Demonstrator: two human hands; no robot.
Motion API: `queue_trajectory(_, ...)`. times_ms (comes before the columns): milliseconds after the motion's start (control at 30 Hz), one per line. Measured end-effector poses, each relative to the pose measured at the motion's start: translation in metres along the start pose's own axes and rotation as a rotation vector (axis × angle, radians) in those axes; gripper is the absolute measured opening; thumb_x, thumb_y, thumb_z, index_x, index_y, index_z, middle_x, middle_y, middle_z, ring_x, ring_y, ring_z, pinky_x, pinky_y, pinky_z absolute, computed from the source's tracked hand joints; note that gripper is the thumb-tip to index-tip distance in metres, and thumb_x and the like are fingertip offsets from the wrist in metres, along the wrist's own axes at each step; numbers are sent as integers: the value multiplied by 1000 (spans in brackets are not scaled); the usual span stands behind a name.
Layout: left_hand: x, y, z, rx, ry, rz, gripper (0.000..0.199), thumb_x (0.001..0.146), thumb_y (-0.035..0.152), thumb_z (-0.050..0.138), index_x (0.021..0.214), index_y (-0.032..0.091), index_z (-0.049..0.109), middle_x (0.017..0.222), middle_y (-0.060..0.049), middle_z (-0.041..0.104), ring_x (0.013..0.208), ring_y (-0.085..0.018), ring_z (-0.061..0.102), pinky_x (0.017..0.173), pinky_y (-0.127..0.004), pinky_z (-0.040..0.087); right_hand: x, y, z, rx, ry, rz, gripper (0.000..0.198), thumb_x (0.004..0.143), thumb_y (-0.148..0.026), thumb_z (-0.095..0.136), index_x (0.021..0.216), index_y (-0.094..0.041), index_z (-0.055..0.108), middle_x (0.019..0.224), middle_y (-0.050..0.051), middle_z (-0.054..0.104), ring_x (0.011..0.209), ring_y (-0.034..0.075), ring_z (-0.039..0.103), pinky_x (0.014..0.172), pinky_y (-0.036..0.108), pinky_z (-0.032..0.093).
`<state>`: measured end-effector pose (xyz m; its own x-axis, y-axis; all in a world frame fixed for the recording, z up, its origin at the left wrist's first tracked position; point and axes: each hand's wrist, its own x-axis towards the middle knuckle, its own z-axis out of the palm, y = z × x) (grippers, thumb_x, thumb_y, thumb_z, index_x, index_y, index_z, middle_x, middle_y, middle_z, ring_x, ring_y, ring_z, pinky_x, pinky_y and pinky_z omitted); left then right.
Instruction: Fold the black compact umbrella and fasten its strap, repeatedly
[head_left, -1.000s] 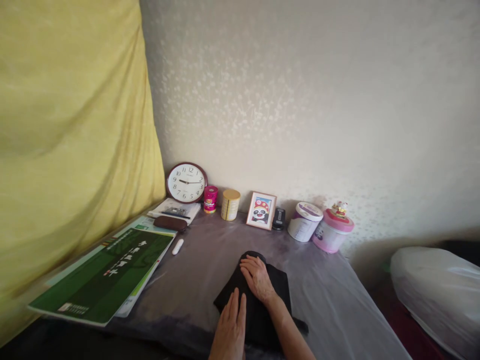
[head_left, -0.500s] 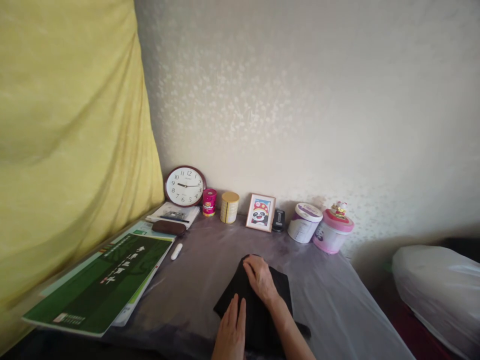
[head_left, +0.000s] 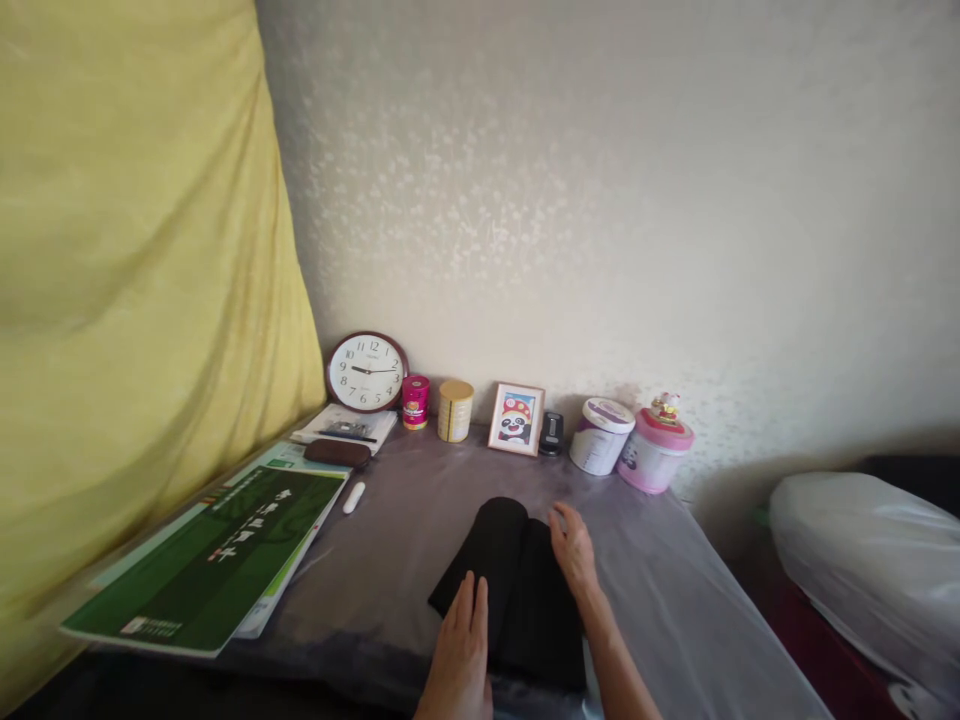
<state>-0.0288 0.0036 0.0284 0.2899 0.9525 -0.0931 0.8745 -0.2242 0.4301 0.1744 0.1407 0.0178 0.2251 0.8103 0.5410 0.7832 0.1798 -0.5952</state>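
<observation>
A folded black cloth (head_left: 517,590) lies on the grey-covered table near its front edge, with a crease running down its middle. My left hand (head_left: 461,640) rests flat on the cloth's lower left part, fingers straight and pointing away from me. At the cloth's right edge is my right hand (head_left: 572,545), its fingers slightly bent and apart with nothing visible in them. Its fingertips are beside the upper right of the cloth; whether they touch it I cannot tell.
Along the wall stand a clock (head_left: 367,371), a pink can (head_left: 415,402), a yellow-lidded can (head_left: 455,411), a panda picture frame (head_left: 516,419) and two tubs (head_left: 601,437). Green booklets (head_left: 210,560), a brown case (head_left: 337,453) and a small white object (head_left: 354,498) lie at left.
My right hand has moved from the top of the cloth to its right edge. The cloth's right part now lies flatter and the crease shows. My left hand has stayed nearly in place.
</observation>
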Motion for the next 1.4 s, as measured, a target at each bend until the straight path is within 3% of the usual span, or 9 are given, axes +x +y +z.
queue_trajectory(133, -4, -1, 3, -16, 35, -6, 93, 55, -3, 42, 141, 7, 6, 151, -14, 2, 138, -25, 8, 112, -37, 20, -24, 18, -40, 26, -70, 266, 37, 78, -43, 41, 93, -17, 62, 91, 12, 68, 86, 25, 64, 80, 37, 49)
queue_trajectory(300, -6, -1, 4, -27, 75, 21, 91, 58, -2, 42, 141, 8, 5, 151, -14, 3, 138, -24, 8, 112, -36, 20, -54, 4, -56, 158, -267, 444, 43, 76, -52, 43, 95, -18, 61, 77, 5, 65, 70, 20, 63, 54, 28, 50)
queue_trajectory(433, -7, -3, 8, -30, 111, 45, 91, 58, -2, 42, 141, 7, 6, 151, -15, 3, 138, -24, 8, 112, -37, 21, -64, -10, -55, 226, -291, 457, 46, 73, -53, 50, 99, -17, 60, 61, -1, 58, 54, 17, 57, 40, 23, 42)
queue_trajectory(600, -8, -4, 8, -20, 110, 51, 91, 58, -1, 42, 141, 7, 5, 150, -16, 3, 138, -25, 7, 111, -38, 22, -59, -21, -57, 327, -288, 436, 40, 67, -49, 59, 91, -18, 64, 59, -1, 61, 58, 17, 60, 45, 24, 43)
queue_trajectory(767, -8, -3, 7, -39, 108, 32, 93, 56, -2, 43, 141, 8, 5, 150, -18, 2, 138, -27, 9, 111, -39, 23, -41, -54, -59, 689, -382, 450, 39, 66, -49, 65, 89, -17, 65, 63, 0, 64, 60, 16, 60, 53, 25, 46)
queue_trajectory(900, -6, -4, 9, -58, 105, 17, 93, 55, -2, 43, 141, 7, 9, 150, -19, 5, 138, -26, 9, 111, -37, 22, -26, -87, -44, 957, -451, 501, 39, 62, -45, 72, 89, -18, 64, 65, -1, 65, 57, 15, 60, 57, 27, 47)
queue_trajectory(1033, -3, -4, 9, -90, 103, -6, 94, 53, -1, 46, 140, 5, 11, 149, -20, 8, 138, -26, 13, 112, -36, 21, -19, -105, -15, 1033, -486, 519, 40, 58, -44, 75, 86, -17, 64, 67, 1, 66, 60, 17, 62, 60, 28, 47)
queue_trajectory(1233, -2, -5, 6, -35, 72, -12, 88, 56, 3, 47, 138, 0, 16, 149, -20, 11, 138, -26, 12, 112, -35, 20, -22, -102, 22, 908, -482, 542, 46, 54, -46, 74, 86, -16, 62, 63, -1, 63, 61, 16, 61, 58, 27, 46)
queue_trajectory(1400, -6, -13, 8, -37, 81, -16, 81, 62, 8, 44, 138, 1, 17, 149, -17, 15, 137, -23, 14, 112, -35, 21, -23, -96, 34, 785, -495, 537, 44, 55, -42, 73, 87, -14, 59, 58, -3, 60, 54, 13, 57, 49, 24, 43)
